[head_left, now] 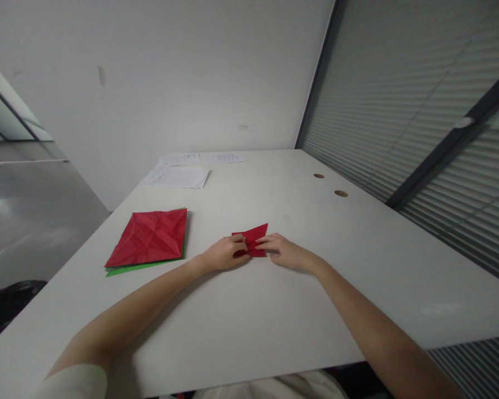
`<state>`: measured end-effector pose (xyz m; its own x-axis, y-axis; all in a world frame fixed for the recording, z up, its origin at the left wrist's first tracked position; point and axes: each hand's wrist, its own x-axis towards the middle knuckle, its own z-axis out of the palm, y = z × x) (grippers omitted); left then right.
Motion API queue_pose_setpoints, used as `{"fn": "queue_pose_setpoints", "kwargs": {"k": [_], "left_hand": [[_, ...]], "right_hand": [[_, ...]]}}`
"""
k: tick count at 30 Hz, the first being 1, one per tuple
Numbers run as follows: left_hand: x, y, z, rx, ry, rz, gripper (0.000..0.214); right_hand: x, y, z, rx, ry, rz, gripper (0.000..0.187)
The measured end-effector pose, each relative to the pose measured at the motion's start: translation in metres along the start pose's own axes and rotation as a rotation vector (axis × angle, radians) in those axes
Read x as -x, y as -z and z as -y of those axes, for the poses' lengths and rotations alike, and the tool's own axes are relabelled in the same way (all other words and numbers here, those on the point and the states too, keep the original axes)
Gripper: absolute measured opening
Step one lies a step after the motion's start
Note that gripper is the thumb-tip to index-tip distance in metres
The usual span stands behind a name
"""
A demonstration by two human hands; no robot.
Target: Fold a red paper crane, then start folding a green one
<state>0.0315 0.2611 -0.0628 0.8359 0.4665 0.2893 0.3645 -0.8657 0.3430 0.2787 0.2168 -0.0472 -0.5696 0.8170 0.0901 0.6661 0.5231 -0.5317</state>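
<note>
Here's the folded red paper (256,234), near the front of the desk (233,316). The left hand (228,252) curls round its left end, holding it; the right hand (286,252) has fingertips on the right side, and I can't tell whether that grip pinches. Danger here: slack left fingers could let layers slip, and uneven right-hand pressure might skew a crease!

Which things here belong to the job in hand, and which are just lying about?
Job in hand, apparently:
small folded red paper, touched by left hand and right hand

Apparently just lying about, untouched:
creased square red paper atop thin green paper
overlapping white paper sheets, some printed
</note>
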Motion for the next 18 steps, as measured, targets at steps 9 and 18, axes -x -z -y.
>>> {"fn": "queue_pose_setpoints", "kwargs": {"k": [9, 18], "left_hand": [[0.001, 0.004, -0.002, 0.104, -0.172, 0.054, 0.024], [0.005, -0.003, 0.011, 0.082, -0.319, 0.151, 0.029]], "right_hand": [[-0.003, 0.001, -0.017, 0.001, -0.056, -0.066, 0.015], [-0.005, -0.006, -0.045, 0.042, -0.249, -0.190, 0.018]]}}
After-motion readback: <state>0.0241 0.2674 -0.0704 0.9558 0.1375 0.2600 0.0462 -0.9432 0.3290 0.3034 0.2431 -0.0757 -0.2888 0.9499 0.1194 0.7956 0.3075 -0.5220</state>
